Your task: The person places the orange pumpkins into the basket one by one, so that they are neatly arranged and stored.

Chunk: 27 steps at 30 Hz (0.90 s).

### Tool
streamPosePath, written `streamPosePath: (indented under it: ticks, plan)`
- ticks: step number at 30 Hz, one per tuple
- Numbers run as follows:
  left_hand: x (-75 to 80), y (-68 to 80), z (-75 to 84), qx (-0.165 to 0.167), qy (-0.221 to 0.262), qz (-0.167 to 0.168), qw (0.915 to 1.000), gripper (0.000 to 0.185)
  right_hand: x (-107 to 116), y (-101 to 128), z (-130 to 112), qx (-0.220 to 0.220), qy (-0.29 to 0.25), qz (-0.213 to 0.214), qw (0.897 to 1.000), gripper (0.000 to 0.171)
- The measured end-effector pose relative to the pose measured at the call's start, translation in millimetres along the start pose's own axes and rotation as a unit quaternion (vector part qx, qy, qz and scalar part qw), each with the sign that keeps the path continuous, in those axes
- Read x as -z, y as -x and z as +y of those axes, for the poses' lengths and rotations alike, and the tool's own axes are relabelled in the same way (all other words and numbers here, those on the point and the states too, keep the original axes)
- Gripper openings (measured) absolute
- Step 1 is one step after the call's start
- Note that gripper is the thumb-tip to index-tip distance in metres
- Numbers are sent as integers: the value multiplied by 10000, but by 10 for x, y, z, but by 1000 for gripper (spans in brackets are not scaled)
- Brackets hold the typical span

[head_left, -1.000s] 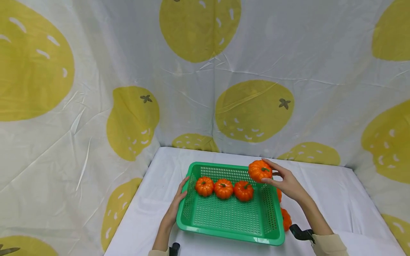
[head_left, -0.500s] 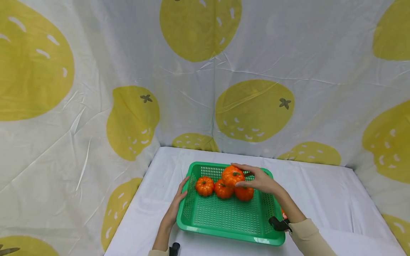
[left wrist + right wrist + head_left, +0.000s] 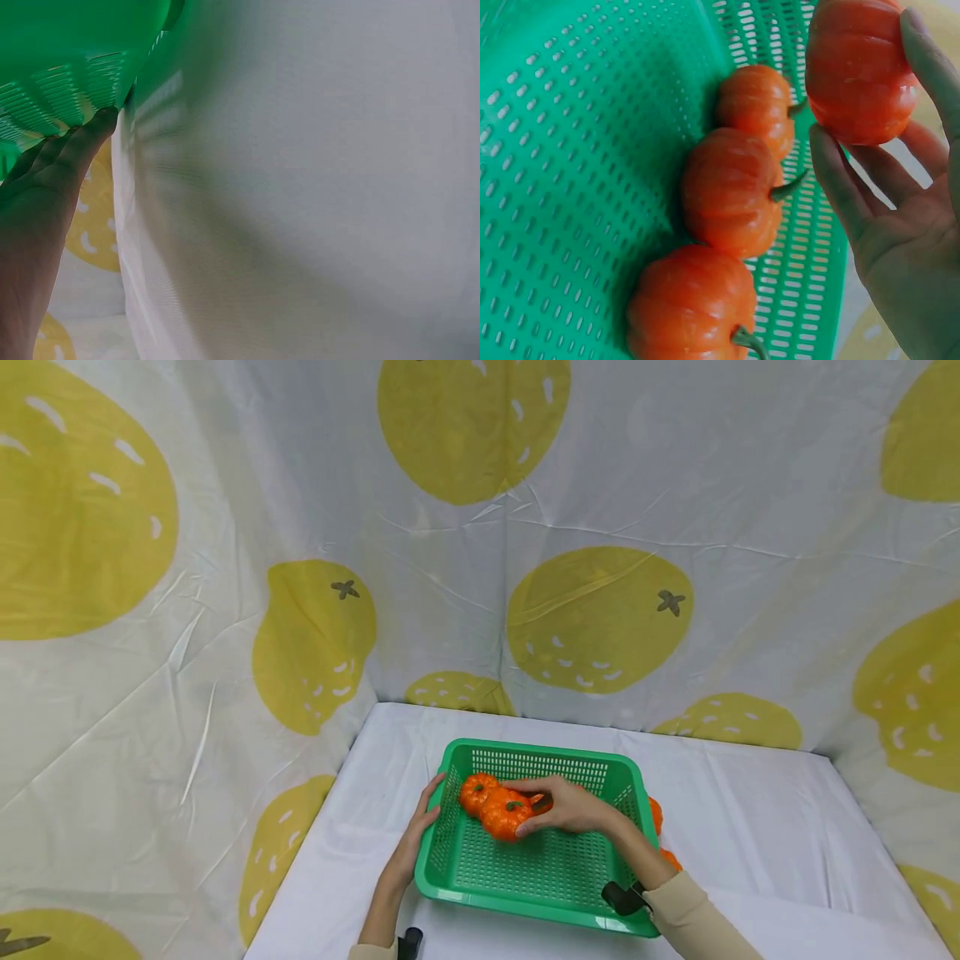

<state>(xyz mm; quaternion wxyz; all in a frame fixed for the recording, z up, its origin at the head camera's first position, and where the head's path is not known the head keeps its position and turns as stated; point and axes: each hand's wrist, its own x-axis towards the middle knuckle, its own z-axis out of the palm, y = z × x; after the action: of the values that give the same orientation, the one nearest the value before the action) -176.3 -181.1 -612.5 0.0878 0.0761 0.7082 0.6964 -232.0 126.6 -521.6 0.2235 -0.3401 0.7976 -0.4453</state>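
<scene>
A small orange pumpkin (image 3: 502, 815) with a green stem is held in my right hand (image 3: 573, 806), low over the green basket (image 3: 540, 920). In the right wrist view, the thumb and fingers grip this pumpkin (image 3: 859, 71) from opposite sides. Below it, a row of three pumpkins lies on the basket floor, with a middle pumpkin (image 3: 731, 191) and a nearest pumpkin (image 3: 694, 304). The head view shows the leftmost pumpkin (image 3: 476, 790), while my right hand covers most of the other two. My left hand (image 3: 408, 843) rests against the basket's left side, its fingers (image 3: 79, 146) straight along the slotted wall.
Just outside the basket's right wall, two more pumpkins are partly visible, one farther pumpkin (image 3: 656, 815) and one nearer pumpkin (image 3: 671, 859). A white cloth (image 3: 757, 827) covers the table. Fabric walls (image 3: 442, 602) printed with yellow fruit enclose the back and sides.
My right hand has carried the pumpkin leftward from the basket's right rim and lowered it toward the front of the row. My left hand and the basket have stayed in place.
</scene>
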Motion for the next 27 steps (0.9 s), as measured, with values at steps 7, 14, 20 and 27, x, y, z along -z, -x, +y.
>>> streamPosePath:
  ticks: [7,14,20,27]
  plan:
    - [6,-5,-12,10,-50,46,10000,54,-77,-3,20,-260,-104,-351,9990,74]
    - [14,3,-30,27,-8,26,10000,54,-122,-60,56,-333,251,-672,9969,71]
    - [14,0,-35,25,8,36,10000,54,-150,-153,58,-380,605,-1070,9917,72]
    - [7,-8,-37,38,-4,9,10000,54,-238,-250,19,-386,783,-1546,9841,73]
